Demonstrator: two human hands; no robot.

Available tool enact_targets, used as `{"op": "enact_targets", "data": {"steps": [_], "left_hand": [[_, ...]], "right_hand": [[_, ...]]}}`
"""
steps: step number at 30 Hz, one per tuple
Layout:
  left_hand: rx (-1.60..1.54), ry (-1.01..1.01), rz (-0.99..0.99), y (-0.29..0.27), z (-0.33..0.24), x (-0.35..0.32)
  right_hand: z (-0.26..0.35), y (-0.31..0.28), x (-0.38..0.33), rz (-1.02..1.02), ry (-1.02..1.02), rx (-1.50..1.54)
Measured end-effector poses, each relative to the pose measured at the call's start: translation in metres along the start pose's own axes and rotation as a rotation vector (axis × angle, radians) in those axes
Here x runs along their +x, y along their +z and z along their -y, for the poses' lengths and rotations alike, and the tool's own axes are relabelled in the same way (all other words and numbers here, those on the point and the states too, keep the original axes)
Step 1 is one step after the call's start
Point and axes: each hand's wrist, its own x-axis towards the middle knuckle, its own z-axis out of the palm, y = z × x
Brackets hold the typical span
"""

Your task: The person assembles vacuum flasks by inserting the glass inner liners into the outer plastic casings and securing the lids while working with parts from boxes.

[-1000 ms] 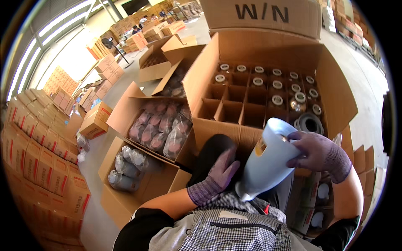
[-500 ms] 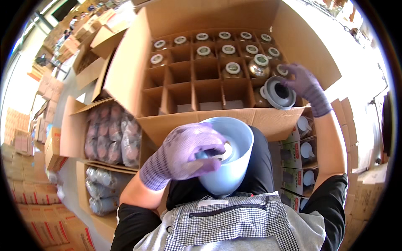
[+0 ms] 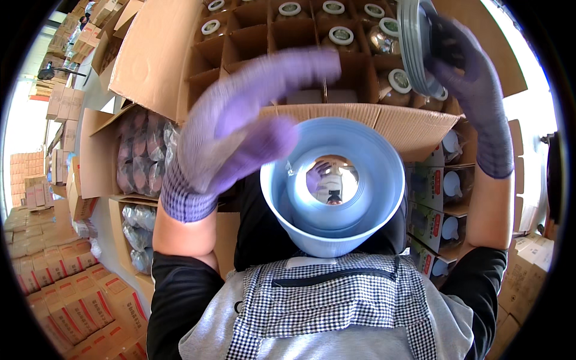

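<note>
Blue vessel upright at the lap; grey ringed part in right hand

The tapered, light-blue, round vessel stands upright between the thighs, mouth up, in front of the black-and-white checked apron. A mirror-bright silver disc shows inside it. The purple-gloved left hand, blurred, is released, thumb and fingers apart, at the vessel's left rim; contact cannot be determined. The purple-gloved right hand grasps a round, grey, ridged part, tilted on edge above a brown cardboard carton with dividers and white-rimmed, shiny bottles.
</note>
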Motion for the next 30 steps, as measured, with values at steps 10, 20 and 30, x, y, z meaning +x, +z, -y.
{"op": "enact_targets", "data": {"steps": [10,20,30], "left_hand": [[-0.064,0.217,-0.182,0.006,-0.013,-0.002],[0.1,0.348,0.093,0.009,-0.001,-0.04],[0.44,0.125,0.07,0.033,-0.041,-0.036]], "right_hand": [[0.076,0.058,-0.031,-0.112,-0.036,0.755],[0.114,0.089,-0.084,0.075,0.147,1.036],[0.088,0.109,-0.082,0.146,0.266,1.367]]}}
